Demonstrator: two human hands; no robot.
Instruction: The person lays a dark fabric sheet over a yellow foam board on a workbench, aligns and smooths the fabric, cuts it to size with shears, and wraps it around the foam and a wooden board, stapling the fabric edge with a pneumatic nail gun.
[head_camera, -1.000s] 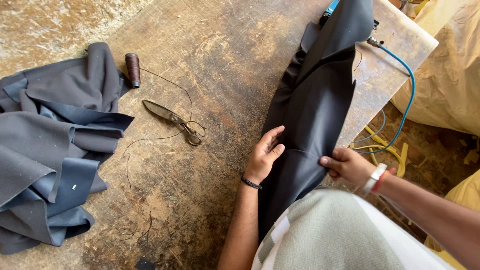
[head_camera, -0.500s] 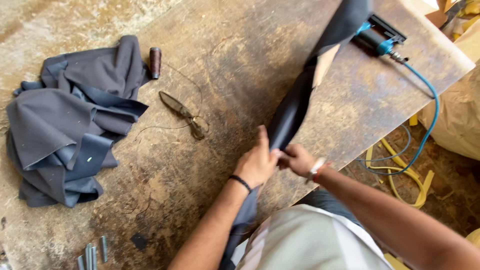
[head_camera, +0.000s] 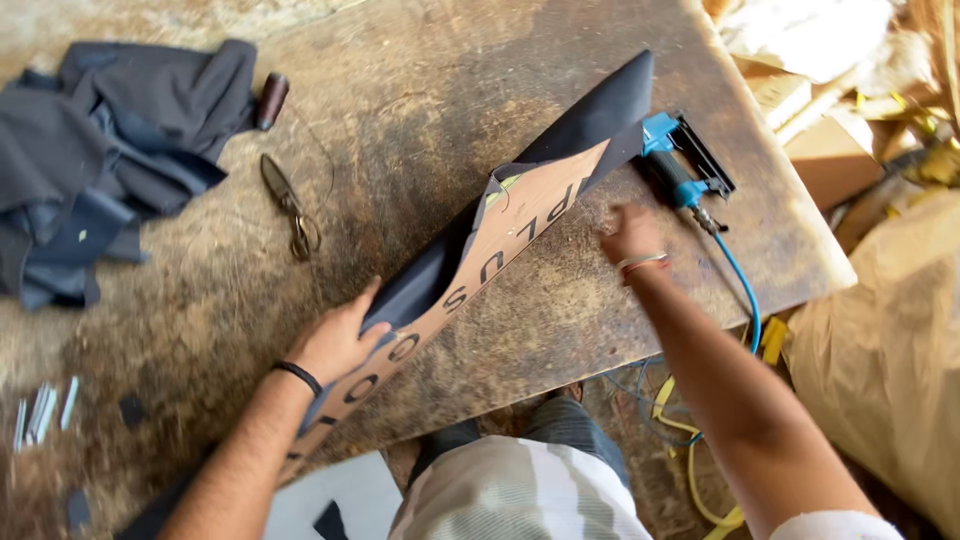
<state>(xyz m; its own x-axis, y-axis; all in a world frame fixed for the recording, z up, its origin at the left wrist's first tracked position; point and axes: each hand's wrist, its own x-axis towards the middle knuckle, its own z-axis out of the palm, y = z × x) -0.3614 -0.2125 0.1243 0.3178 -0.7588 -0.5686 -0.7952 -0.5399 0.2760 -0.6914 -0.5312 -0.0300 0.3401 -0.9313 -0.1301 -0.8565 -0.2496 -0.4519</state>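
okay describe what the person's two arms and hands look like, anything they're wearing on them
Both forearms are bare, with no gloves. The left hand has a thin black band at the wrist. The right hand has a slim light bracelet with a red strand at the wrist, and a pale sleeve edge shows near the upper arm.
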